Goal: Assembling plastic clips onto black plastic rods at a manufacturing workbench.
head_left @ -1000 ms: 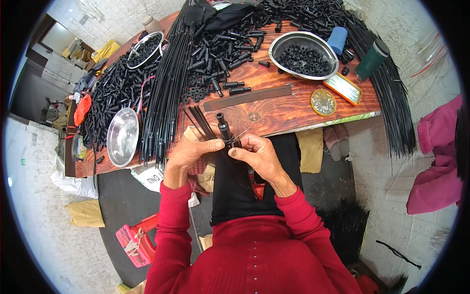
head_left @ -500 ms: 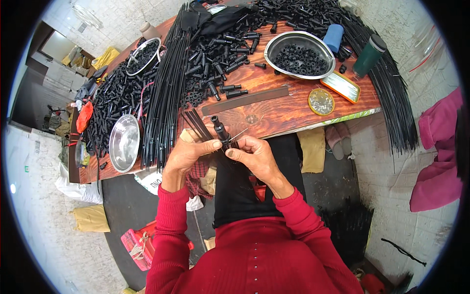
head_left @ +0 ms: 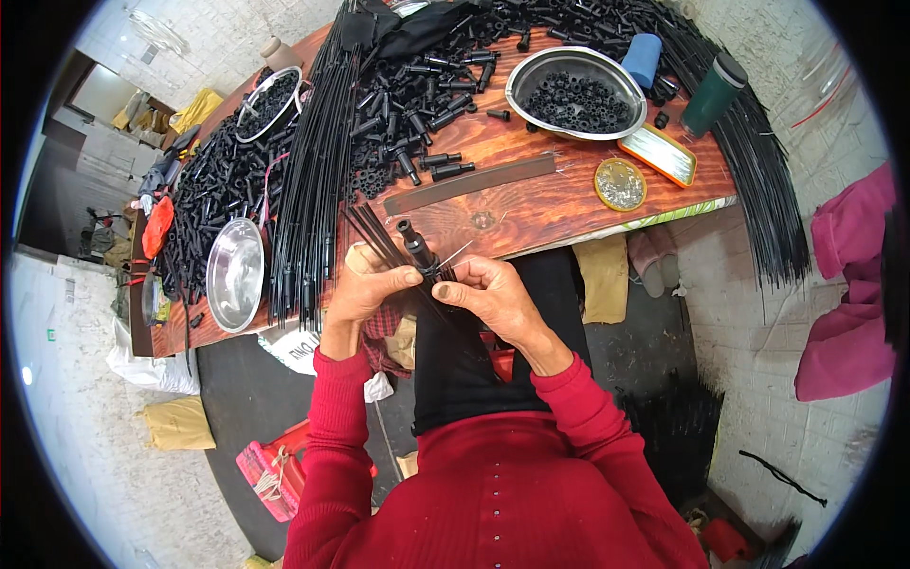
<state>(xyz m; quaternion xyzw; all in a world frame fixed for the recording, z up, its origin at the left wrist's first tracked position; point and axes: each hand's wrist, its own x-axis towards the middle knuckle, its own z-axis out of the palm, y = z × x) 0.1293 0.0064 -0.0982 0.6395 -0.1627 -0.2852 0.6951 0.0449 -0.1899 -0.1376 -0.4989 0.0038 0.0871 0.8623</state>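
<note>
Here, just off the table edge [head_left: 569, 237] at twelve o'clock, my left hand [head_left: 365, 289] clenches a bundle of black rods [head_left: 379, 242]; my right hand [head_left: 493, 294] pinches what seems a black plastic fitting [head_left: 417, 248], open floor below.

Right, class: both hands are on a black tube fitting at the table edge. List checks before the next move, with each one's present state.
1. Left hand grips the thin black rods: ok.
2. Right hand pinches the black fitting: ok.
3. Rod fully seated in fitting: cannot tell.
4. Bowl of small black parts upright on the table: ok.
5. Empty steel bowl beside left hand: ok.
</note>
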